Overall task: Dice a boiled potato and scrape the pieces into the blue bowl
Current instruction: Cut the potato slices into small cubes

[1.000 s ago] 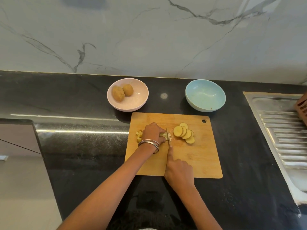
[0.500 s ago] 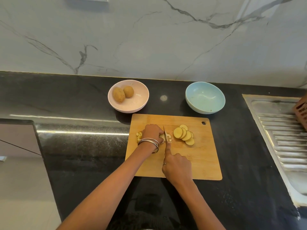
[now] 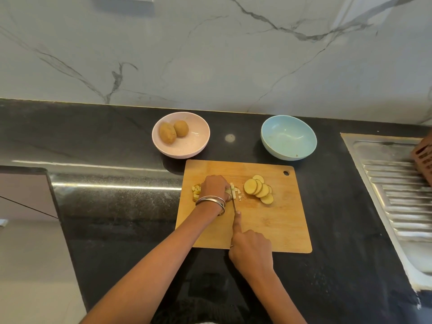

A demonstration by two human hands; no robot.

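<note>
On the wooden cutting board (image 3: pixel 275 220) my left hand (image 3: pixel 214 187) curls over potato pieces and holds them down. Beside its fingers stands the knife (image 3: pixel 233 199), blade edge down in the cut pieces (image 3: pixel 236 192). My right hand (image 3: pixel 251 250) grips the knife handle, index finger stretched along the blade's spine. Small diced cubes (image 3: pixel 196 191) lie left of my left hand. Several round potato slices (image 3: pixel 259 189) overlap to the right of the blade. The blue bowl (image 3: pixel 288 137) stands behind the board at the right, nothing in it.
A pink bowl (image 3: pixel 187 148) with two whole unpeeled potatoes (image 3: pixel 174 132) stands behind the board's left corner. A steel sink drainboard (image 3: pixel 397 195) lies at the right, with a brown basket (image 3: pixel 424 157) at the frame edge. The black counter's edge drops off at the left.
The knife blade has shifted slightly left, closer to my left hand's fingers, and more small cut pieces lie right of the blade. My left hand stays on the potato.
</note>
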